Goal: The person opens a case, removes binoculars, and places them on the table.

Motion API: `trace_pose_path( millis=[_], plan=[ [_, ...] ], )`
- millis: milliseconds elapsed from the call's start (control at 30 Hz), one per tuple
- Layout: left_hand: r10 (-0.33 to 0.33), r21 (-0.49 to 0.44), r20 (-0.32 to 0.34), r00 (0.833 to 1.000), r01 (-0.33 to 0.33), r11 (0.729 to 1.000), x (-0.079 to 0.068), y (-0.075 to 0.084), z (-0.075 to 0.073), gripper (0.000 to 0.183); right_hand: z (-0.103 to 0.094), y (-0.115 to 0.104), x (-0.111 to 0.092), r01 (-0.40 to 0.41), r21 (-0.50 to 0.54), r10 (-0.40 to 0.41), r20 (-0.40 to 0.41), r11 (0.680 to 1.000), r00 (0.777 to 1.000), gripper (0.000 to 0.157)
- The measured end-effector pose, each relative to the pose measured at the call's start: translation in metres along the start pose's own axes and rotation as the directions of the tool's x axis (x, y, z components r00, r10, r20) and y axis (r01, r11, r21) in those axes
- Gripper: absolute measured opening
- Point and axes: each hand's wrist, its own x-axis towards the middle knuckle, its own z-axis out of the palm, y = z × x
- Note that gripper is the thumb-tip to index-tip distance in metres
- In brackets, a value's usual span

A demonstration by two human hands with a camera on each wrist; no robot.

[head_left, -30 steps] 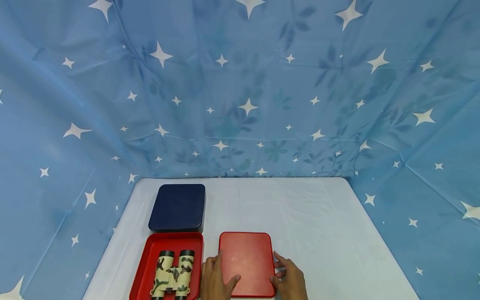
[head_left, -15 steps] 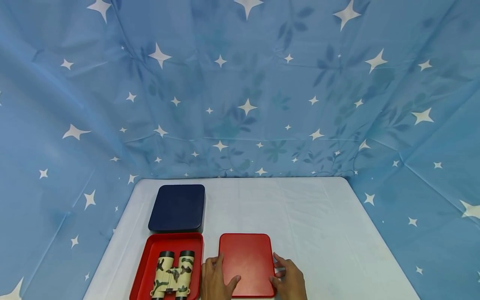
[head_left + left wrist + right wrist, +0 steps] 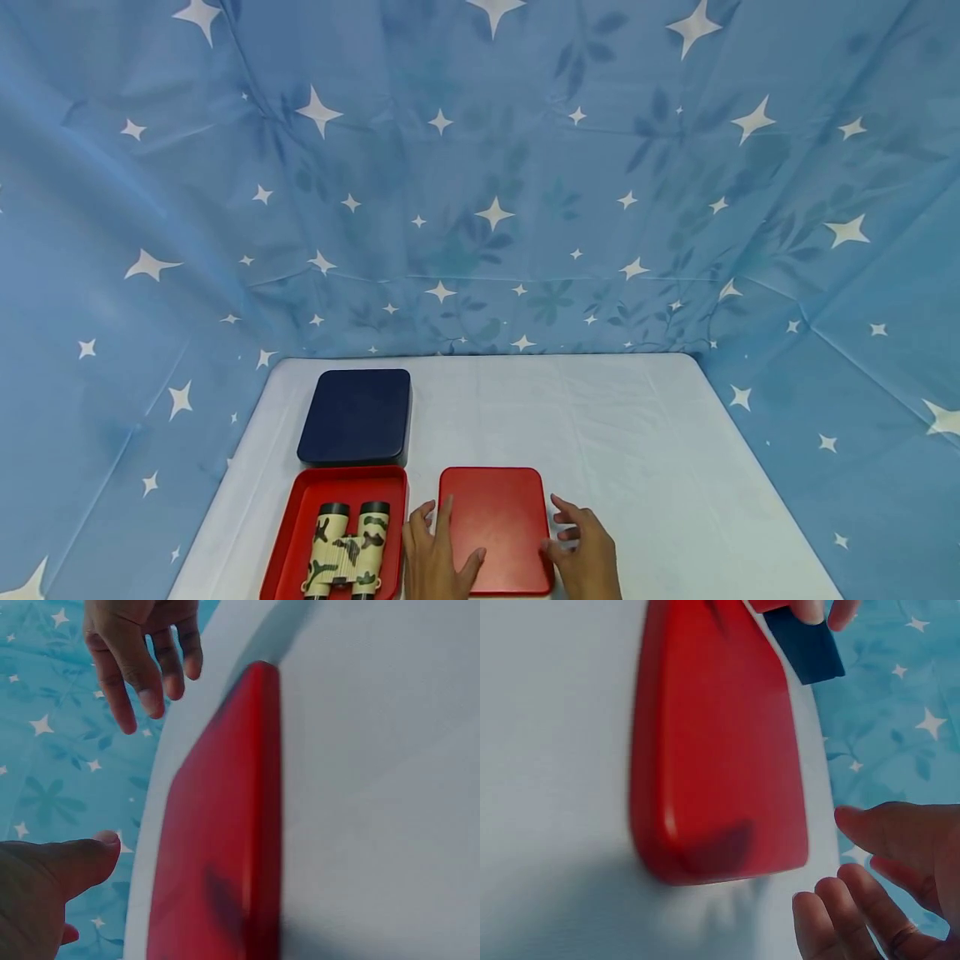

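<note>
A flat-topped red box with rounded corners lies on the white table in front of me. My left hand hovers at its left side, fingers spread and thumb over the near left part. To its right is my right hand, fingers loosely bent and thumb close to the edge. In the wrist views, gaps show between both hands and the red box; neither holds anything.
Left of my left hand lies an open red tray holding camouflage-patterned binoculars. A navy box stands behind that tray. Blue star-printed cloth hangs around the white table.
Both hands have come off the red box's sides; their fingers have lifted and spread, and the right hand has shifted slightly right. The red box stays where it was.
</note>
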Motion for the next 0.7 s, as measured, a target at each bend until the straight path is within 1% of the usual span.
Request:
trace_pose_path(
  millis=[133,200,267,333,433,500,567,700],
  plan=[
    [0.077,-0.013,-0.058,0.995,-0.078,0.997,0.006,0.003,-0.012,0.093,-0.004,-0.009,0.000,0.036,0.023,-0.036,0.006,0.999,0.999,0.066],
    [0.095,-0.017,-0.079,0.992,-0.097,0.995,0.009,0.005,-0.020,0.091,-0.005,-0.013,-0.001,0.062,0.030,-0.062,0.013,0.998,0.998,0.066],
    [0.097,-0.038,-0.091,0.991,-0.101,0.994,0.012,0.006,-0.028,0.090,-0.006,-0.018,-0.001,0.094,0.040,-0.095,0.014,0.995,0.995,0.066],
    [0.076,-0.065,-0.083,0.994,-0.081,0.995,0.015,0.008,-0.037,0.089,-0.007,-0.021,-0.002,0.120,0.053,-0.121,0.021,0.991,0.992,0.066],
    [0.021,-0.121,-0.045,0.999,-0.026,0.992,0.019,0.007,-0.050,0.086,-0.006,-0.027,-0.002,0.143,0.078,-0.145,0.029,0.987,0.989,0.066],
    [-0.014,-0.145,-0.019,1.000,0.011,0.989,0.022,0.005,-0.058,0.083,-0.006,-0.031,-0.001,0.158,0.090,-0.162,0.036,0.983,0.986,0.067],
    [-0.040,-0.167,-0.009,0.999,0.038,0.985,0.025,0.002,-0.066,0.081,-0.004,-0.035,-0.001,0.176,0.112,-0.182,0.038,0.978,0.983,0.068],
    [-0.053,-0.176,-0.020,0.998,0.049,0.983,0.030,-0.007,-0.080,0.080,0.002,-0.045,-0.003,0.226,0.142,-0.236,0.056,0.964,0.970,0.070]
  ],
)
